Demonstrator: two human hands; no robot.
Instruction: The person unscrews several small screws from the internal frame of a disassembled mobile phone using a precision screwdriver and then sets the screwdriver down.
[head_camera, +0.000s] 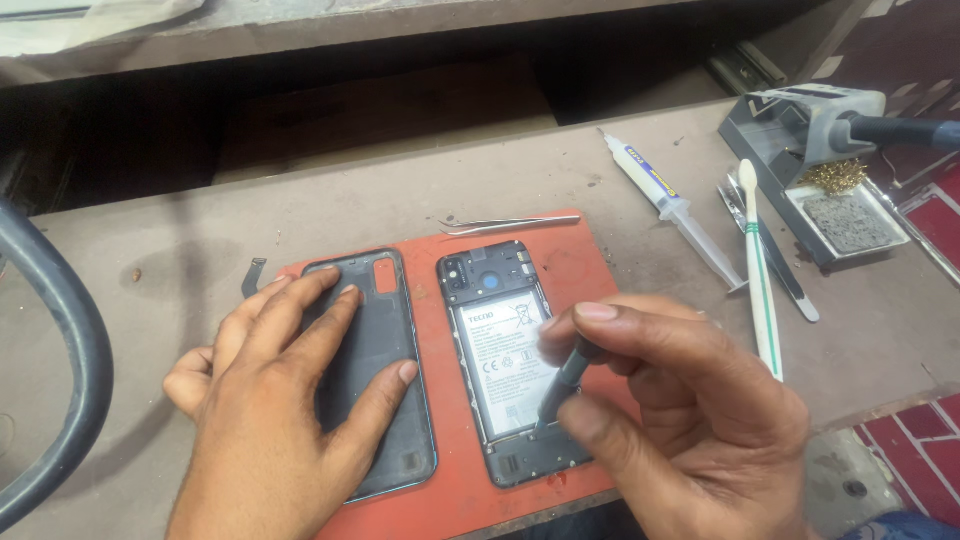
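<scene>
Head view: the right hand (690, 400) pinches a thin grey tool (562, 385), tip probably on the opened phone (510, 365) near its lower edge; keep it upright and press lightly. The left hand (280, 400) lies flat, fingers spread, on the back cover (385, 340) beside it, holding nothing

- Left hand (265, 400): covers most of the dark back cover (385, 400); wrist cut off by bottom edge.
- Right hand (680, 410): hides lower right corner of the opened phone (505, 360); wrist out of frame.
- Grey tool (562, 385): upper end buried between fingers; tip contact too small to tell.
- Black cable (70, 350): cut off at left edge.
- Soldering stand (810, 150): handle runs off right edge.
</scene>
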